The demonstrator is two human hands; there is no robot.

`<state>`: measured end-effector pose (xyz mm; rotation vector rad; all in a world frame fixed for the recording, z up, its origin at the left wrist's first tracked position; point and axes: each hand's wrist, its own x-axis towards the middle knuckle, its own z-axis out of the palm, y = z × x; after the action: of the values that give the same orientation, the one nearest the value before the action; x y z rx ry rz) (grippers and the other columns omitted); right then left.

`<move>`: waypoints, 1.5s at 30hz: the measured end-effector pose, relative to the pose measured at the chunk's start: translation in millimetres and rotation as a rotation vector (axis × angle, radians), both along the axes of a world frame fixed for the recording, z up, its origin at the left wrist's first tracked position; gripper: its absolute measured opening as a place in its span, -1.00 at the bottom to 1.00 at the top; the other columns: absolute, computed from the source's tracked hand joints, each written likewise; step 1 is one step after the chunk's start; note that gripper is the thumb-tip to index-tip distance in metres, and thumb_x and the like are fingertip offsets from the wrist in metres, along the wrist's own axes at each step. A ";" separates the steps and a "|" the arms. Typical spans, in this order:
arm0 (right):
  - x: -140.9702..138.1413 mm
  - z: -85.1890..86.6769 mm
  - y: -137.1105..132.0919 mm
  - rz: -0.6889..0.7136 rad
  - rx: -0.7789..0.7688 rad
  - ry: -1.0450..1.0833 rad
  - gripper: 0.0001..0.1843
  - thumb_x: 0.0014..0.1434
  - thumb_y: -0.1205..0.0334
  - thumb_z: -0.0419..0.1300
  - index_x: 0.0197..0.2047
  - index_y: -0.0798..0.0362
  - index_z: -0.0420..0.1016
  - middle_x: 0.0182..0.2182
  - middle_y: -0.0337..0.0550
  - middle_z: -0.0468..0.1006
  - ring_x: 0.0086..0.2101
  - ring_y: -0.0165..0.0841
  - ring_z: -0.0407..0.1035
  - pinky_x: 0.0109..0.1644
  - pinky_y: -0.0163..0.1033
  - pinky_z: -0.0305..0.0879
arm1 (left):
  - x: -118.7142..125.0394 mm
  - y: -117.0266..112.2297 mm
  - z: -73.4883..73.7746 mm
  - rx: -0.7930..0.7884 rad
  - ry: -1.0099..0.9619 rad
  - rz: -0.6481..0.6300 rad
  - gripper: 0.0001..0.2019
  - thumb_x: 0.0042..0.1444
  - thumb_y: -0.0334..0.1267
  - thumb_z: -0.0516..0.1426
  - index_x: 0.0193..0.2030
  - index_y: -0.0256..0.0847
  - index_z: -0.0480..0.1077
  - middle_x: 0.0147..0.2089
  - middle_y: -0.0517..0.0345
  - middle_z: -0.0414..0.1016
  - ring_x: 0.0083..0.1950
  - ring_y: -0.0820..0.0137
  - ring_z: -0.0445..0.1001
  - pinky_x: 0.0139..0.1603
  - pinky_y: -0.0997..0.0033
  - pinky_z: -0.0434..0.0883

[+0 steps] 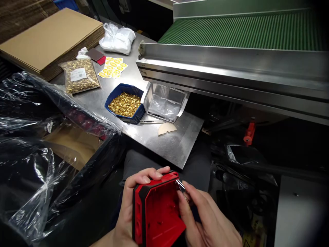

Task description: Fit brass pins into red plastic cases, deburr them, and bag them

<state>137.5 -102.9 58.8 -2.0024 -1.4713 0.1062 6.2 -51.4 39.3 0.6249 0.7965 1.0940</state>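
Note:
My left hand (126, 209) is wrapped round a red plastic housing (164, 214) with black edging, its hollow side facing up toward me. At the housing's upper right corner, my right hand (208, 216) pinches a small shiny metal piece (181, 186) between thumb and finger. Whether that piece is fixed to the housing or loose, I cannot tell. Beyond my hands, a blue bin (133, 119) full of small brass-coloured parts (125, 104) sits on the metal table (177, 147). Tweezers (153, 121) and a beige half-disc (167, 128) lie near it.
A white bin (183, 107) with clear bags adjoins the blue one. Behind are a bag of brass-coloured parts (83, 82), yellow stickers (113, 67), a white bundle (117, 38) and cardboard sheets (51, 37). A black-lined box (110, 147) stands left; a green conveyor (239, 32) runs right.

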 end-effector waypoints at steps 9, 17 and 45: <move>27.3 -8.8 0.0 -0.302 -0.036 0.659 -0.77 0.34 0.08 0.17 0.01 -0.05 0.44 -0.26 -0.18 0.67 -0.30 -0.36 0.62 -0.23 -0.39 0.56 | -1.0 2.6 -5.6 0.108 0.073 0.023 -0.17 -0.43 0.05 0.53 0.07 0.12 0.37 0.09 0.13 0.37 0.31 -0.17 0.31 0.40 -0.21 0.22; 18.2 -22.3 26.2 -0.073 -0.206 1.156 -0.69 0.41 0.01 0.06 0.13 -0.06 0.25 -0.12 -0.11 0.60 -0.29 -0.38 0.56 -0.24 -0.33 0.51 | -4.6 -7.4 -17.6 0.086 0.164 -0.104 -0.10 -0.37 0.06 0.51 0.17 0.21 0.25 0.52 0.18 -0.05 0.53 -0.10 -0.11 0.47 -0.12 0.12; 47.3 1.1 -2.3 -0.012 -0.128 0.541 -0.81 0.27 0.16 0.22 -0.04 -0.11 0.50 -0.20 -0.24 0.59 -0.31 -0.43 0.54 -0.27 -0.49 0.46 | -21.6 -14.5 -37.1 -0.478 -0.462 -0.611 0.05 -0.31 -0.45 0.51 0.32 0.14 0.18 0.45 -0.01 0.19 0.41 -0.01 0.24 0.31 0.06 0.27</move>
<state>184.8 -105.2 59.8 -1.8783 -1.1222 0.6946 -15.3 -65.9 2.1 0.1664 0.3918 0.4284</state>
